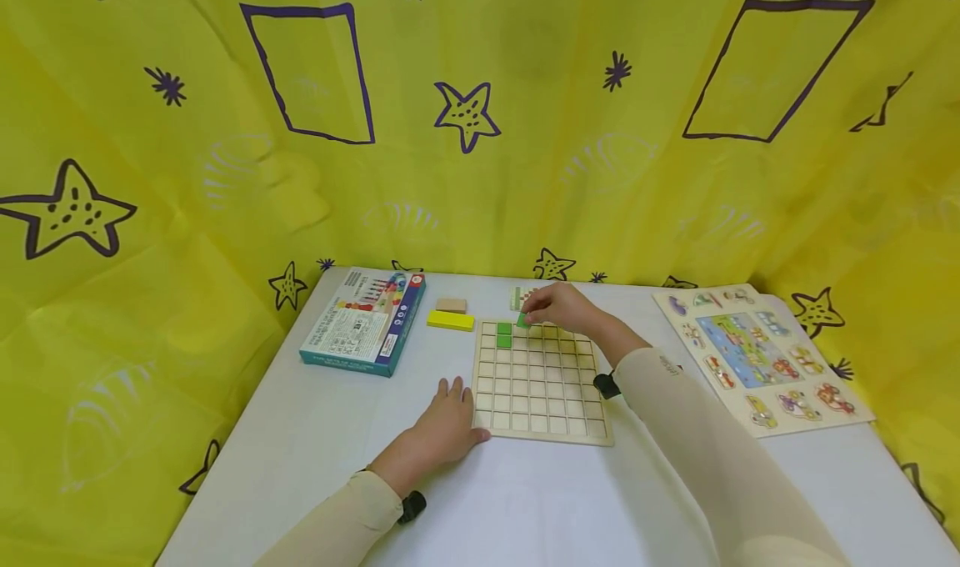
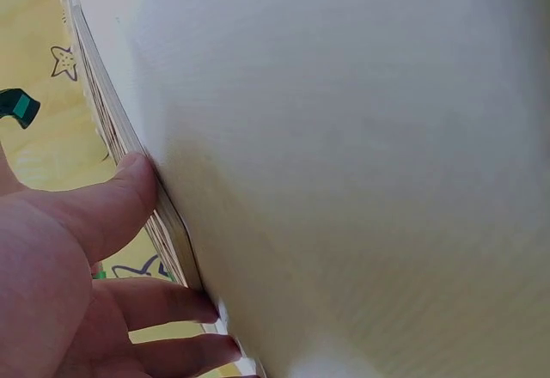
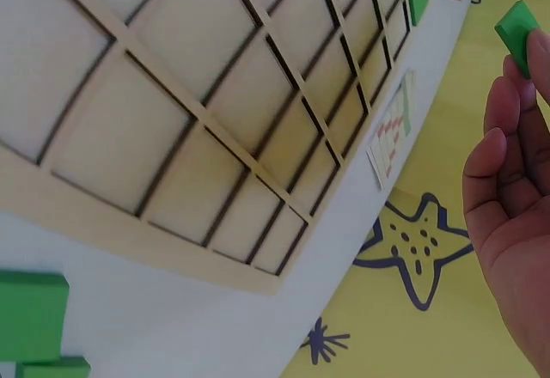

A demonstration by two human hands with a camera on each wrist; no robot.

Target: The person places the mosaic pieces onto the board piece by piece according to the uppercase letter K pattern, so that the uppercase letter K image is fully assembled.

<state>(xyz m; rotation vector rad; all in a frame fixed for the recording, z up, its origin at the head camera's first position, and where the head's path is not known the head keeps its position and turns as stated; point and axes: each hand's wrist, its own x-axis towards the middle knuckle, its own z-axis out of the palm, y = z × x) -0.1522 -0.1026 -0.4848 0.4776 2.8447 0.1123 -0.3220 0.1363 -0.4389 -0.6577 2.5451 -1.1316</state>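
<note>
A wooden grid board (image 1: 529, 383) lies on the white table, with two green squares (image 1: 504, 341) in its cells near the far left corner. My right hand (image 1: 564, 307) pinches a small green square tile (image 3: 518, 27) between thumb and fingers, held over the board's far edge. At the near left corner, my left hand (image 1: 442, 425) rests with fingers fairly straight. Its thumb and fingertips touch the board's edge (image 2: 120, 129) in the left wrist view. More green blocks (image 3: 30, 318) lie beside the board in the right wrist view.
Beyond the far edge lies a small printed card (image 1: 519, 298). A yellow block (image 1: 450, 320) and a plain wooden block (image 1: 452, 305) sit left of it. A flat box (image 1: 360, 325) stands farther left; a picture puzzle board (image 1: 813, 375) lies at right. Yellow curtain (image 1: 525, 175) surrounds the table.
</note>
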